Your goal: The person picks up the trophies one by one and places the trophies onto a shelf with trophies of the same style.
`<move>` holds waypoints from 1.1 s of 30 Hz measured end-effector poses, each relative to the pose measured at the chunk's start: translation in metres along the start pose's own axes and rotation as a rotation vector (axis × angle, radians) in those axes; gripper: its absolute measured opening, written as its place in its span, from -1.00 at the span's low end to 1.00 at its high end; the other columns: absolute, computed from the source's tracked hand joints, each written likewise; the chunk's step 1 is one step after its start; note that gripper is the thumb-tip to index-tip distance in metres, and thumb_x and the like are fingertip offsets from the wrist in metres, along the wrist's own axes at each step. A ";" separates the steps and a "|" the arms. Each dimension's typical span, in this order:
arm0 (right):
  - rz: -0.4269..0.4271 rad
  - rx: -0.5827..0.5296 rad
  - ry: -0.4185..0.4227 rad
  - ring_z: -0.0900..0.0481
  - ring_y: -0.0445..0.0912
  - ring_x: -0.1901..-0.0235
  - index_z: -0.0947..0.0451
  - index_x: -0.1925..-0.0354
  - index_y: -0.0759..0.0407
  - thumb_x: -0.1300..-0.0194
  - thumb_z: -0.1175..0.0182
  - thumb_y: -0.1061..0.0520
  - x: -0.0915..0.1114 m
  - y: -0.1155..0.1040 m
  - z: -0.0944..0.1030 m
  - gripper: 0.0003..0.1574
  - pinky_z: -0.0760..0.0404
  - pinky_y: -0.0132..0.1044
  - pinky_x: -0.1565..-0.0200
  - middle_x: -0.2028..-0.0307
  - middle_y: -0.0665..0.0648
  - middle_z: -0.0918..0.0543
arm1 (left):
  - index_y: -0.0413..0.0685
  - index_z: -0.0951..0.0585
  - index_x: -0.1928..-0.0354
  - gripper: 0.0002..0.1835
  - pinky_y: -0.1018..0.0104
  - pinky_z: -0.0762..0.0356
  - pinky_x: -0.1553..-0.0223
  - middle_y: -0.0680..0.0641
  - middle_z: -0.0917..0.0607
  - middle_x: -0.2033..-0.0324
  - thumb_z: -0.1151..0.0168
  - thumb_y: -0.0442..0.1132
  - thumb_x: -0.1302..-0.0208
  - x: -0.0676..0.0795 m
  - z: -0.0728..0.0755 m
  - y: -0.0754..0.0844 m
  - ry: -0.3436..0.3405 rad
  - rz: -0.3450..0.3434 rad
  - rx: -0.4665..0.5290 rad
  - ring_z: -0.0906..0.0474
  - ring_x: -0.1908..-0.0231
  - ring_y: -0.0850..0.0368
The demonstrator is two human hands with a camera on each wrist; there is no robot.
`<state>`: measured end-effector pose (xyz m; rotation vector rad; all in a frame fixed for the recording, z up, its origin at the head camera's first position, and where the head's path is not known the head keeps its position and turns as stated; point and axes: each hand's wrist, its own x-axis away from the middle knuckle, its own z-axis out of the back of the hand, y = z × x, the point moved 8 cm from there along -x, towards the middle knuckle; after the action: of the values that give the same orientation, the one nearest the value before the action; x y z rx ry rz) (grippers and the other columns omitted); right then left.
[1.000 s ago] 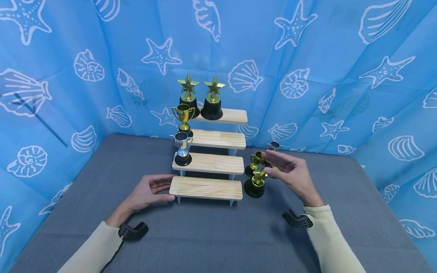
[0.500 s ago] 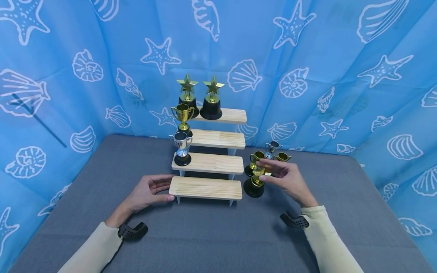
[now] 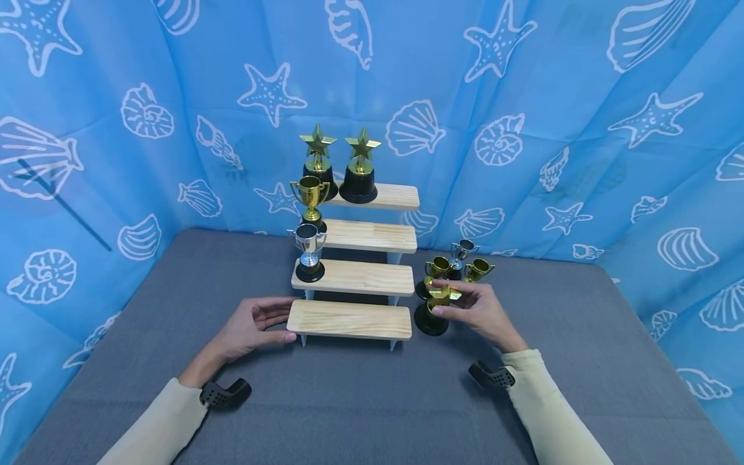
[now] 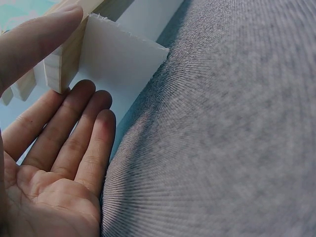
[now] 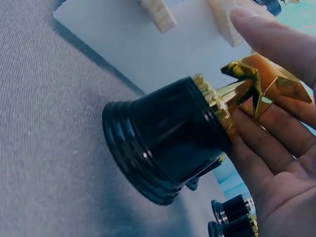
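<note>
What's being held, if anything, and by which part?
Left hand: at the left end of the lowest step, no clear grip. Right hand: around the star atop the nearest unshelved trophy; can't tell if it grips.

The table (image 3: 372, 400) is covered in grey cloth. Set back toward its rear edge is a four-step wooden stand (image 3: 349, 319). Two star trophies (image 3: 358, 184) stand toward the top step's left end, a gold cup (image 3: 310, 192) and a silver cup (image 3: 310, 245) at the left ends of the next two. Beside the stand's right edge, one more star trophy (image 3: 430, 321) and three small cups (image 3: 437, 266) cluster on the cloth.
</note>
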<state>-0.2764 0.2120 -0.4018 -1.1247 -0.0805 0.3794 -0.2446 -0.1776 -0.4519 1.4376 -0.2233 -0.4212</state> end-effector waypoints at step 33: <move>-0.015 -0.081 -0.025 -0.59 -0.18 0.32 -0.65 -0.06 0.39 -0.21 -0.47 0.26 0.000 0.040 -0.008 -0.54 -0.61 -0.40 0.40 -0.01 0.18 -0.75 | -0.49 -0.38 -0.34 -0.25 0.25 -0.55 -0.25 -0.46 -0.47 -0.28 -0.49 -0.46 -0.12 0.000 -0.001 0.000 -0.009 -0.002 0.014 -0.59 -0.15 0.19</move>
<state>-0.2850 0.2200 -0.4410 -1.1991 -0.1278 0.3794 -0.2444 -0.1771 -0.4522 1.4502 -0.2331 -0.4285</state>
